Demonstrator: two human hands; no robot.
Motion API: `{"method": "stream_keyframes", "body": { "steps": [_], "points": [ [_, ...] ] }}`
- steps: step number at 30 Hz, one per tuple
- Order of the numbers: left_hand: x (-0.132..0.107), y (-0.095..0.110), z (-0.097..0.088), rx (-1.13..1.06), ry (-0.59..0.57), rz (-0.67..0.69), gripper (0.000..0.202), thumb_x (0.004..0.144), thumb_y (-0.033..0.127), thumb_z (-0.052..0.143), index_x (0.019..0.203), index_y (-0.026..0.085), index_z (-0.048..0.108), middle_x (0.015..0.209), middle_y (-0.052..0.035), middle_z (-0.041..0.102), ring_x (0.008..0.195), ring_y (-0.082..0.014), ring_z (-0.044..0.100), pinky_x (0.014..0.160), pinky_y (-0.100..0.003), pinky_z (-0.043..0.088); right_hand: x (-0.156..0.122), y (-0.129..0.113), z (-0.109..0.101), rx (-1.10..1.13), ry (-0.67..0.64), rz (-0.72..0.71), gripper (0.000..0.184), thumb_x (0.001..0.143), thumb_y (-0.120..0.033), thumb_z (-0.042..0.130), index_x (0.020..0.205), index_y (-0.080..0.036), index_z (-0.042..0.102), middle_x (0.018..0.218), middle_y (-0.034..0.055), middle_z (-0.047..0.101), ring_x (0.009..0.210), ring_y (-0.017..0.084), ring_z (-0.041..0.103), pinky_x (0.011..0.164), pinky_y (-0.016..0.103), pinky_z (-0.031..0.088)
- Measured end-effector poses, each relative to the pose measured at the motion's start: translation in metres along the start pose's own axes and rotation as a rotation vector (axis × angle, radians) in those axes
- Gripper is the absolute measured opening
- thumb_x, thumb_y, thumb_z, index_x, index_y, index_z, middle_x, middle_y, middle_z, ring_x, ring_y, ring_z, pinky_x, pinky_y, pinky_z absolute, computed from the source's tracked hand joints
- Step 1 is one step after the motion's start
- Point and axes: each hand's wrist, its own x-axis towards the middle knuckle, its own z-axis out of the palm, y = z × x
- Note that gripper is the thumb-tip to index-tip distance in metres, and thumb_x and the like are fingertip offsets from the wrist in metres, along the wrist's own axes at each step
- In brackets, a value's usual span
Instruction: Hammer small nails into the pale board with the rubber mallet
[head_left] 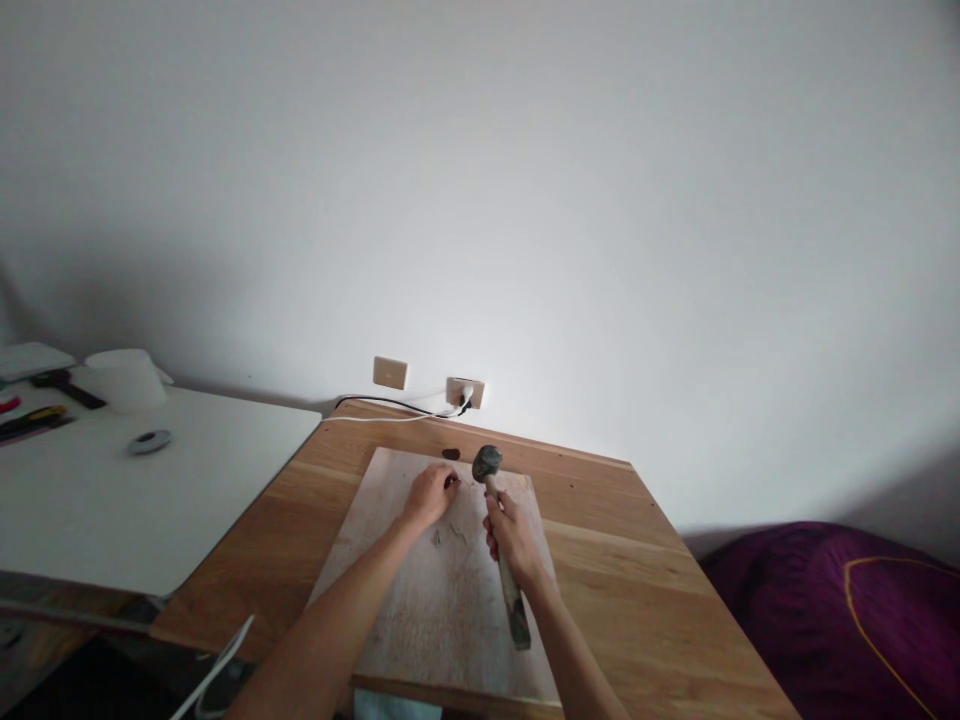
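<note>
My right hand (510,535) is wrapped around the wooden handle of a hammer (513,600). Its dark, blocky head is raised over the far part of a pale wooden board (420,590). To the left of the hammer head, my left hand (431,495) rests low at the board, thumb and fingers pinched together. Whatever sits between those fingertips is too small to make out. Several thin loose nails (437,538) lie on the board, just nearer to me than my left hand.
The board lies on a brown wooden tabletop (615,570) against a wall with a socket (466,392) and plugged-in cables (390,404). On the white table (225,450) at left are a tape roll (150,441), a white paper roll (127,382) and tools. A purple beanbag (810,600) sits right.
</note>
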Motion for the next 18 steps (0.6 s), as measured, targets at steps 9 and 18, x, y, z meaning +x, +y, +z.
{"method": "stream_keyframes", "body": {
  "steps": [9,18],
  "points": [
    [-0.002,-0.004,0.003,-0.059,0.057,0.042,0.049,0.083,0.024,0.075,0.130,0.016,0.064,0.122,-0.0131,0.069,0.112,-0.0284,0.065,0.100,-0.041,0.051,0.002,-0.008,0.014,-0.045,-0.068,-0.057,0.040,0.090,-0.063,0.052,0.097,-0.024,0.049,0.059,-0.0102,0.047,0.037,0.008,0.043,0.032,0.020,0.032],
    [-0.003,0.002,-0.004,0.012,0.007,0.006,0.012,0.091,0.022,0.062,0.089,0.016,0.073,0.092,-0.0057,0.070,0.085,-0.0210,0.065,0.079,-0.031,0.047,0.004,0.000,0.006,-0.067,-0.018,-0.061,0.036,0.088,-0.058,0.054,0.096,-0.024,0.048,0.057,-0.0106,0.047,0.037,0.009,0.045,0.032,0.019,0.034]
  ]
}}
